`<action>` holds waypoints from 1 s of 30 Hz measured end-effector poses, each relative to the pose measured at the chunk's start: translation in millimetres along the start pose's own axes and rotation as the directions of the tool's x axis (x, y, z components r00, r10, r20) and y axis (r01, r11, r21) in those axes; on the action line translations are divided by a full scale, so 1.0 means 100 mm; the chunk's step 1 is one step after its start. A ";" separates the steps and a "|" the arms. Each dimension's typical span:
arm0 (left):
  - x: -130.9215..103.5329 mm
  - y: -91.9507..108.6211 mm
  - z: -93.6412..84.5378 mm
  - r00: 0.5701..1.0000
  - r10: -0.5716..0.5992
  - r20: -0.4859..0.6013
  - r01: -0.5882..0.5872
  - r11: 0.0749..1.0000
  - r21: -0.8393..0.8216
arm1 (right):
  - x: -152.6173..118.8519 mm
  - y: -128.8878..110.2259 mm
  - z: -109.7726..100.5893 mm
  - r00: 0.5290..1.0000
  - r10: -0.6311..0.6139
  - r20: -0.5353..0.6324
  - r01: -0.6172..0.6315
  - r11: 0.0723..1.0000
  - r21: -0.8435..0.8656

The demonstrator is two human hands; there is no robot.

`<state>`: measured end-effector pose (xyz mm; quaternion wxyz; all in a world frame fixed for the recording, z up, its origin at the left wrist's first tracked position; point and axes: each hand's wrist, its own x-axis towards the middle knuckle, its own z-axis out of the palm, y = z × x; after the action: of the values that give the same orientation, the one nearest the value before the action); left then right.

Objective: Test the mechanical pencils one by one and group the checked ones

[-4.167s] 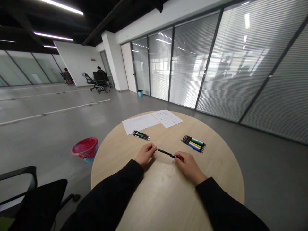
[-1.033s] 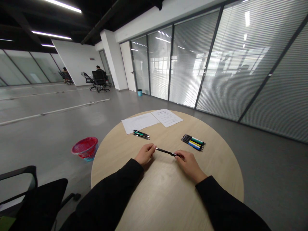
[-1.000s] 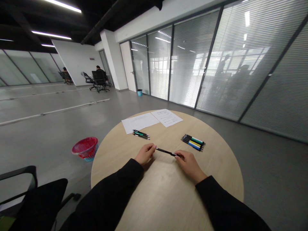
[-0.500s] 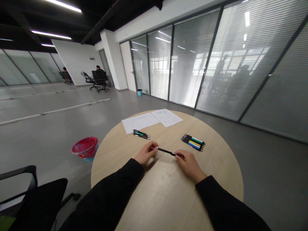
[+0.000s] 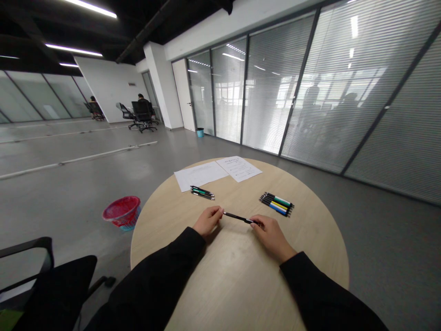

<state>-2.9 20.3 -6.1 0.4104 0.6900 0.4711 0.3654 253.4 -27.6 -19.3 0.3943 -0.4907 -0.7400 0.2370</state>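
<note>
A black pen (image 5: pixel 237 217) spans the gap between my two hands, just above the round wooden table (image 5: pixel 234 285). My left hand (image 5: pixel 209 220) is closed, its fingertips pinching the pen's left tip. The other end sits between the thumb and fingers of my right hand (image 5: pixel 270 234), which hides that end. Beyond my left hand lie a few pens (image 5: pixel 202 192), black with some green. To the right, several pens (image 5: pixel 276 204) with green, white, yellow and blue barrels rest side by side in a row.
Two sheets of paper, a blank-looking one (image 5: pixel 200 174) and a printed one (image 5: pixel 239 168), lie at the table's far edge. A red-lined waste basket (image 5: pixel 122 212) stands on the floor to the left, with a black chair (image 5: pixel 51 289) nearer me.
The fingers of my left hand have closed together on the pen's left tip. My right hand and the pens on the table have stayed put.
</note>
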 end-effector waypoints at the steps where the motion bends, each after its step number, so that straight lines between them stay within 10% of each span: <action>1: 0.00 0.00 0.00 1.000 0.001 0.001 -0.001 1.000 -0.016 | 0.00 0.00 0.00 1.000 0.000 -0.002 0.000 1.000 0.001; 30: 0.00 -0.03 0.01 0.999 0.022 0.050 -0.014 0.987 -0.162 | 0.01 -0.01 -0.01 1.000 -0.006 0.001 0.006 1.000 -0.008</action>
<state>-3.6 20.5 -9.0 0.4736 0.6679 0.4229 0.3883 253.3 -27.3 -17.2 0.3926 -0.4900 -0.7426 0.2332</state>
